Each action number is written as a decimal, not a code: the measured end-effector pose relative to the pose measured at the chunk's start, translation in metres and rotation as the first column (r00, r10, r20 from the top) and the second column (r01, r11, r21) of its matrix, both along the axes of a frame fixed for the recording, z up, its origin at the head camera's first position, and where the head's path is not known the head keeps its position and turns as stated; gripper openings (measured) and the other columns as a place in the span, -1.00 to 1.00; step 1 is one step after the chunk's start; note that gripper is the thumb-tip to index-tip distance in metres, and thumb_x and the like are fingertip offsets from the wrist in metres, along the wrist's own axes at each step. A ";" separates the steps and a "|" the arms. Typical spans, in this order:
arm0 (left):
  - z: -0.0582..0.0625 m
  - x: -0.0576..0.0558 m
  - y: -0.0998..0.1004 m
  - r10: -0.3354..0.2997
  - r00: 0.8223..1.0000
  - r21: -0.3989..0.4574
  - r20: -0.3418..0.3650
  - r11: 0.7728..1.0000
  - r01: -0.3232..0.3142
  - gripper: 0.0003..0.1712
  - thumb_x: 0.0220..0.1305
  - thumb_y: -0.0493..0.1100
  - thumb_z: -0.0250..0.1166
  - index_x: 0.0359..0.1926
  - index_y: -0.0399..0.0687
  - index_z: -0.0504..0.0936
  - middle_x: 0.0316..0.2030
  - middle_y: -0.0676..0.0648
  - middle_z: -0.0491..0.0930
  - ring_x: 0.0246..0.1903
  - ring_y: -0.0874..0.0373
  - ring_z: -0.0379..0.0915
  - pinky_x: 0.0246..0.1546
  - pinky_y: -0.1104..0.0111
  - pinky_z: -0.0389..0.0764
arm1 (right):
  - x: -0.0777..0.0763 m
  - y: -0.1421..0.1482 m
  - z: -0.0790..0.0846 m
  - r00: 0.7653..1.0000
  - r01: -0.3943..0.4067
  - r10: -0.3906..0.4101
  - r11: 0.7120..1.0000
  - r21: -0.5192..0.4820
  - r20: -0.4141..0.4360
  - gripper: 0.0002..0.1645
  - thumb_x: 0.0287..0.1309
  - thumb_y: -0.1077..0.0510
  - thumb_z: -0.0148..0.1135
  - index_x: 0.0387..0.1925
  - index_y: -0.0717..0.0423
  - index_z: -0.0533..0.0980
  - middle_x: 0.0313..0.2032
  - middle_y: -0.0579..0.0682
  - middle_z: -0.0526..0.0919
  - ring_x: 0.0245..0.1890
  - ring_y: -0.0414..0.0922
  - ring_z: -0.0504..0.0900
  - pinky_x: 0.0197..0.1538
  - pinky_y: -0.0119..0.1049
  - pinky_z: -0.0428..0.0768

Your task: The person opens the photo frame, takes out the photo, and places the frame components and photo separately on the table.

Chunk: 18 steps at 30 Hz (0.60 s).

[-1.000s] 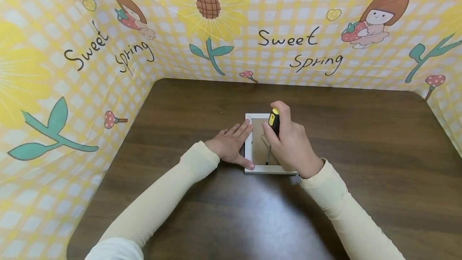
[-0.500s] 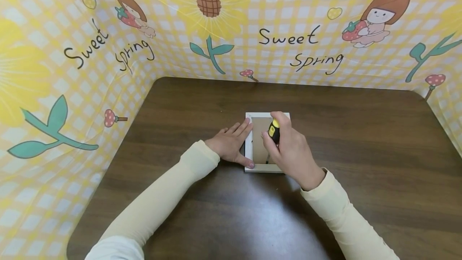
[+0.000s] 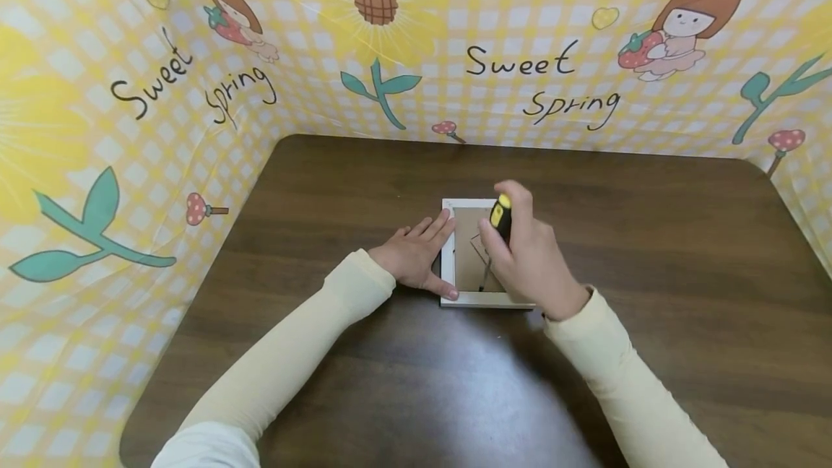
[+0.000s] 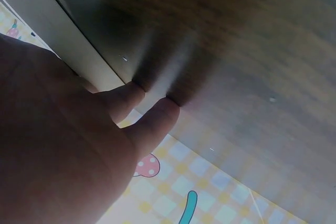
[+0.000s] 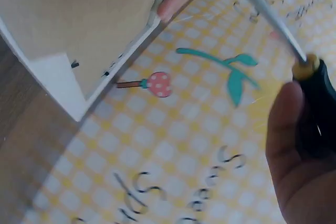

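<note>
A white photo frame (image 3: 448,251) lies back side up on the table, its brown backing board (image 3: 469,266) showing a cut stand outline. My left hand (image 3: 416,255) rests spread on the frame's left side, thumb at the near left corner and fingertips on the left edge. In the left wrist view, two fingers (image 4: 155,121) of it touch the table. My right hand (image 3: 536,255) grips a screwdriver (image 3: 500,217) by its black and yellow handle. The shaft slants down, its tip at the inner near edge of the frame. My right hand hides the frame's right side.
A dark wood-grain table (image 3: 338,201) surrounds the frame. Behind it and on the left hangs a yellow checked cloth (image 3: 416,100) printed with flowers and lettering. Small black tabs (image 5: 75,64) show at the frame's inner edge in the right wrist view.
My right hand tilted the screwdriver handle down toward me, then raised it away again, a little further right. The tip stays near the same inner edge. My left hand keeps its place on the frame.
</note>
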<state>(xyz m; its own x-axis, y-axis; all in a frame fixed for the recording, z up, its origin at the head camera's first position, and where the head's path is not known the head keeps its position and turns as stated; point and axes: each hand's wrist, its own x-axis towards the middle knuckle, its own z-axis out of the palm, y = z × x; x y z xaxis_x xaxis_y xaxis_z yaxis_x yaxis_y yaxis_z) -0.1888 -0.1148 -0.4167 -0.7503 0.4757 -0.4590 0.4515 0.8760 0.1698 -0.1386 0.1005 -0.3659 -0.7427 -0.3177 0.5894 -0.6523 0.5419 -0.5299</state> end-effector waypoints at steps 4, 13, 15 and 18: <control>0.002 -0.001 0.000 0.006 1.000 0.009 0.012 1.000 -0.006 0.56 -0.07 0.69 0.24 0.60 0.15 -0.50 0.56 0.08 -0.65 0.56 -0.03 -0.44 0.44 -0.10 -0.11 | -0.039 0.007 0.006 0.913 -0.009 0.033 0.998 -0.061 0.406 -0.37 0.48 0.10 0.08 0.41 -0.04 0.03 -0.33 0.21 0.51 -0.54 0.03 0.58 -0.49 -0.09 0.61; 0.002 0.001 0.002 0.006 1.000 -0.004 0.014 1.000 -0.005 0.55 -0.06 0.68 0.24 0.61 0.13 -0.48 0.56 0.08 -0.64 0.56 -0.02 -0.44 0.44 -0.10 -0.10 | -0.105 0.013 -0.025 0.602 0.045 0.048 0.995 -0.094 0.797 -0.19 0.51 0.03 0.05 0.56 -0.04 -0.13 0.01 0.37 0.43 -0.50 0.05 0.62 -0.43 0.00 0.69; 0.003 0.001 0.002 0.006 1.000 -0.003 0.016 1.000 -0.006 0.55 -0.06 0.68 0.25 0.61 0.13 -0.49 0.56 0.08 -0.65 0.56 -0.02 -0.45 0.44 -0.10 -0.10 | -0.108 0.013 -0.030 0.584 0.062 0.048 0.993 -0.103 0.810 -0.19 0.51 0.04 0.06 0.56 -0.02 -0.12 0.02 0.39 0.42 -0.51 0.04 0.62 -0.44 -0.02 0.69; 0.004 0.001 0.001 0.007 1.000 -0.003 0.017 1.000 -0.007 0.55 -0.05 0.68 0.24 0.60 0.14 -0.49 0.56 0.08 -0.66 0.56 -0.02 -0.46 0.44 -0.10 -0.11 | -0.108 0.011 -0.030 0.599 0.074 0.047 0.991 -0.114 0.800 -0.21 0.50 0.03 0.08 0.54 -0.06 -0.09 0.02 0.38 0.41 -0.51 0.04 0.62 -0.46 -0.03 0.68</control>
<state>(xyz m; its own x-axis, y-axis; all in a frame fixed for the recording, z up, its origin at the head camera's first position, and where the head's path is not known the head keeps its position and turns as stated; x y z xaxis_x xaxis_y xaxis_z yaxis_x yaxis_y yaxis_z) -0.1883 -0.1138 -0.4130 -0.7458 0.4690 -0.4731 0.4426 0.8796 0.1743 -0.2466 0.1120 -0.3964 -0.9382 -0.2749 -0.2103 0.0721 0.4389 -0.8956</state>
